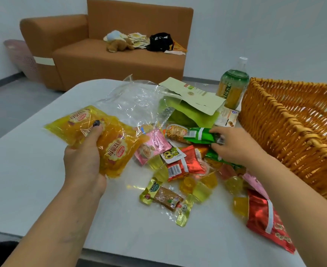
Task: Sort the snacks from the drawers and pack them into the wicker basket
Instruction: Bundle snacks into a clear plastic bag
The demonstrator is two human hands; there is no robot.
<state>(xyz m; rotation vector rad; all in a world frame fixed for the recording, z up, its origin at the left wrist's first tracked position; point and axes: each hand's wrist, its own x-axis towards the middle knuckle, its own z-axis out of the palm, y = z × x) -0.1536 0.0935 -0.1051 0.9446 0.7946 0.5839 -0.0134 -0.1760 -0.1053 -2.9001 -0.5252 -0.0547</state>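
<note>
Left grip: clutches yellow packs; they may slide out.
Right grip: pinches green pack; could drop before basket.

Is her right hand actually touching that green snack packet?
Touching. The head view shows the right hand pinching the green packet at its end, fingers above and below it.

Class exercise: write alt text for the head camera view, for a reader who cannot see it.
A person's left hand grips yellow snack packets while the right hand pinches a green packet above a pile of snacks on a white table. A wicker basket stands to the right.
</note>
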